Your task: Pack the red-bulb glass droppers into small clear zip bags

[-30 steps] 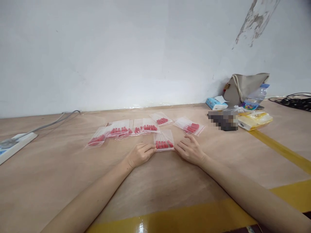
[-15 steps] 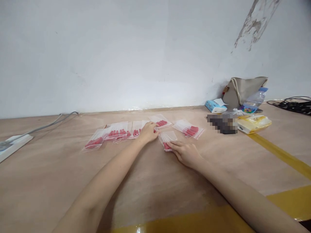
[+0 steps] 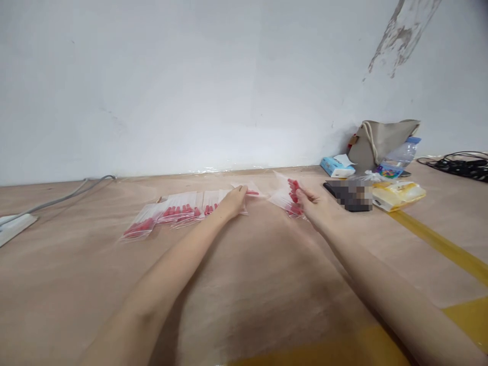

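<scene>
My right hand (image 3: 310,206) is closed on a small clear plastic bag (image 3: 284,195) with several red-ended sticks in it, tilted up off the table. Beneath it, more red ends show, partly hidden by the hand. My left hand (image 3: 232,201) has its fingers closed at another such bag (image 3: 250,187), and a red end with a thin pale strip pokes out to the right. How much the left hand grips is partly hidden. To its left lies a row of similar bags (image 3: 177,208), overlapping one another, their red ends towards me.
At the back right stand a blue tissue pack (image 3: 337,166), a grey bag (image 3: 383,142) and a yellow-white packet (image 3: 398,194). A black object (image 3: 346,195), partly blurred, lies before them. Black cables (image 3: 459,165) are far right, a power strip (image 3: 15,226) far left.
My right hand has moved up and away, raising a bag that lay or overlapped near there. The bag it touched before has left its spot on the table. My left hand has shifted slightly.
</scene>
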